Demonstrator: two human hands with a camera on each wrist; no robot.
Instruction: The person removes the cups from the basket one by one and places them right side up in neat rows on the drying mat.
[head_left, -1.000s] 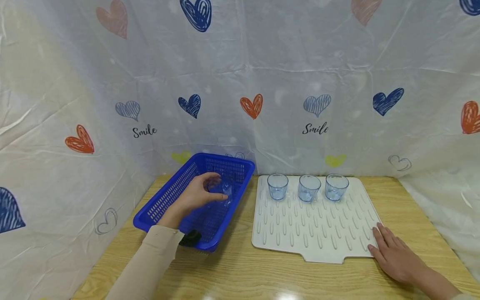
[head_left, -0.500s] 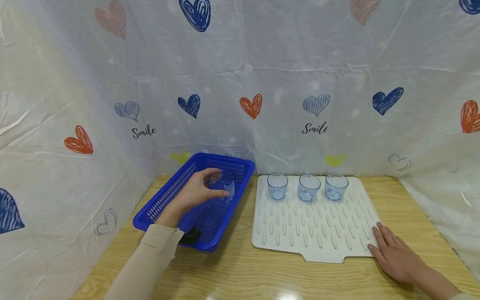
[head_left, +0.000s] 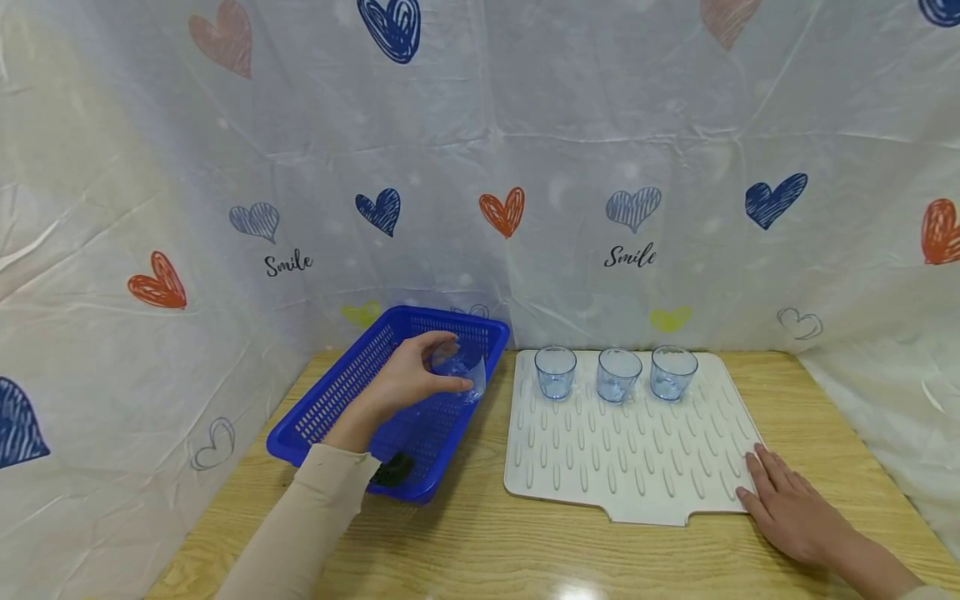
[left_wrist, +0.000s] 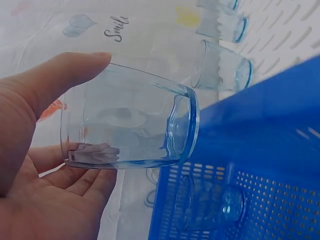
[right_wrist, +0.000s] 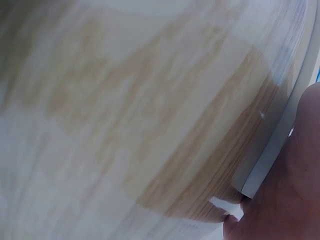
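Observation:
My left hand (head_left: 408, 379) grips a clear bluish drinking glass (left_wrist: 130, 120) between thumb and fingers, over the right part of the blue basket (head_left: 281, 442). The left wrist view has this glass lying sideways across the picture, with a second glass (left_wrist: 212, 205) inside the basket below it. Flat on the right edge of a white ridged drying board (head_left: 637, 467) rests my right hand (head_left: 798, 512), its fingers extended. Three similar glasses (head_left: 618, 377) stand upright in a row along the board's back. The right wrist view catches part of the hand at the board's rim (right_wrist: 265, 165).
Near the basket's front end is a small dark green item (head_left: 395, 469), its kind unclear. Both basket and board are on a wooden table (head_left: 480, 542). Behind hangs a pale curtain (head_left: 570, 167) printed with hearts.
The left hand has closed on the glass in the basket and raised it slightly, moving right toward the basket's rim. The right hand and the board's three glasses have stayed put.

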